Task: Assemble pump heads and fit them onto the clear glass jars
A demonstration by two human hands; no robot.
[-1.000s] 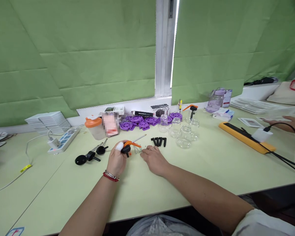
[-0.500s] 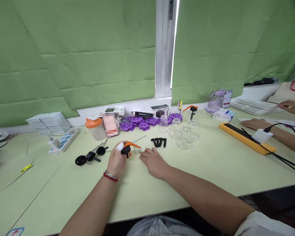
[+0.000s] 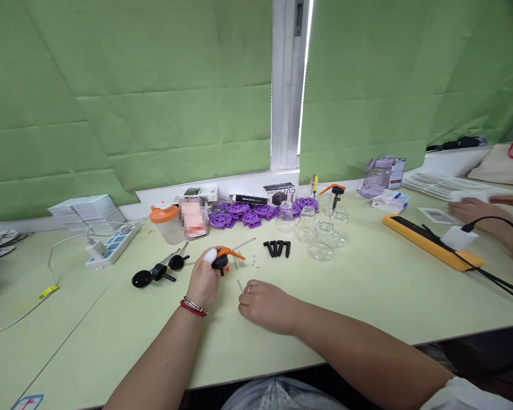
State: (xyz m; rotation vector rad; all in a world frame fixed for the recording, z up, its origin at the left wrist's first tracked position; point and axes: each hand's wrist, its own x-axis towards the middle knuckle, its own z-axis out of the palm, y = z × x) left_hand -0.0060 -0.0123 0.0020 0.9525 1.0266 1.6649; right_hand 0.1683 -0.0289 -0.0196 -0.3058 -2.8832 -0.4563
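Observation:
My left hand (image 3: 205, 279) is closed round a black round part (image 3: 219, 261) with an orange lever (image 3: 231, 253); a thin metal rod points away from it to the right. Closer to me, my right hand (image 3: 267, 307) pinches a small slim screw (image 3: 240, 286), its end poking out past the fingertips. Small metal screws (image 3: 239, 261) and tiny bits lie just right of my left hand. Several short black tubes (image 3: 277, 248) lie beyond. Black round parts with stems (image 3: 159, 272) rest to the left.
Clear glass jars (image 3: 320, 242) and purple plastic pieces (image 3: 239, 212) stand along the back. An orange-lidded cup (image 3: 165, 219) is at the back left. At right lie a yellow power strip (image 3: 431, 242) and cables, with another person's hands (image 3: 474, 210) beyond.
My right hand has drawn back toward me from the loose screws, with a screw now in its fingers. My left hand has hardly moved. The other person's hands have shifted.

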